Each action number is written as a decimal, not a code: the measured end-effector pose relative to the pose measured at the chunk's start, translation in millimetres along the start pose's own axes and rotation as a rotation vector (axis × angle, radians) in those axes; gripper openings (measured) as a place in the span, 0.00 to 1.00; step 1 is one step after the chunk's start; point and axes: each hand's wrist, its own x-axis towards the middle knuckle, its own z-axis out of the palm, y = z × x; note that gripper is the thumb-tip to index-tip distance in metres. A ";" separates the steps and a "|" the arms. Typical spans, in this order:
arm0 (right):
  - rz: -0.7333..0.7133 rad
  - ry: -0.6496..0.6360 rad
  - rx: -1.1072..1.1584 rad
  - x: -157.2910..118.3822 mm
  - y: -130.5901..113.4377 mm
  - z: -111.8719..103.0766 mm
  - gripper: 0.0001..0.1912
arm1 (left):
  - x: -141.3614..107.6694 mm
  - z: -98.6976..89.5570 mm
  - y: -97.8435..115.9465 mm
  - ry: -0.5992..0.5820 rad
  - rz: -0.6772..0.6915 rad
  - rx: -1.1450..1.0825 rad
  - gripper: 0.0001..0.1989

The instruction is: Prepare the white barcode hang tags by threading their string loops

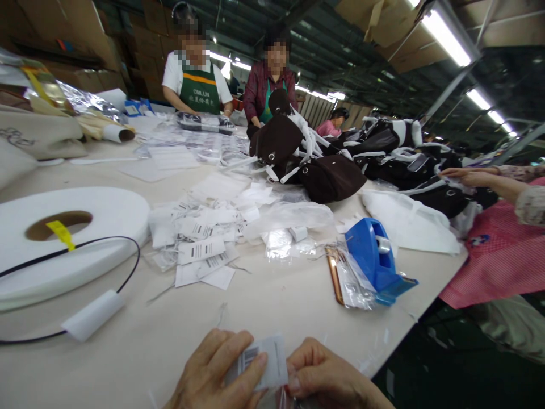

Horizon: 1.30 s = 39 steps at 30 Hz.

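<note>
At the bottom centre of the head view my left hand (225, 372) grips a small white tag (272, 363) with a barcode, fingers over its face. My right hand (319, 372) is pinched at the tag's right edge; a bit of clear plastic shows below, and what its fingertips hold is too small to tell. Beyond my hands lies a loose pile of white printed tags (202, 250) with strings. To the right of the pile are small clear plastic bags (279, 244). A blue tape dispenser (370, 255) stands at the right beside a plastic-wrapped stack with a copper-coloured edge (335, 275).
A large white roll (114, 210) lies at the left, a black cord (138, 255) over it. Dark brown bags (332, 176) are heaped at the back right. Two people stand across the table (272, 307); another person's hands (468, 176) are at the right.
</note>
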 end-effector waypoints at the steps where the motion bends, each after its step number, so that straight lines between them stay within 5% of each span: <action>1: -0.001 0.003 0.003 0.0 0.2 -0.1 0.06 | -0.1 0.3 -0.2 -0.002 0.004 0.007 0.07; 11: -0.064 -0.083 -0.003 -1.6 0.1 -0.8 0.12 | -2.1 1.5 -4.3 0.021 0.043 0.066 0.08; 39: -0.095 0.046 -0.116 0.3 -11.3 1.7 0.21 | -4.7 11.4 -4.5 -0.020 0.096 -0.015 0.09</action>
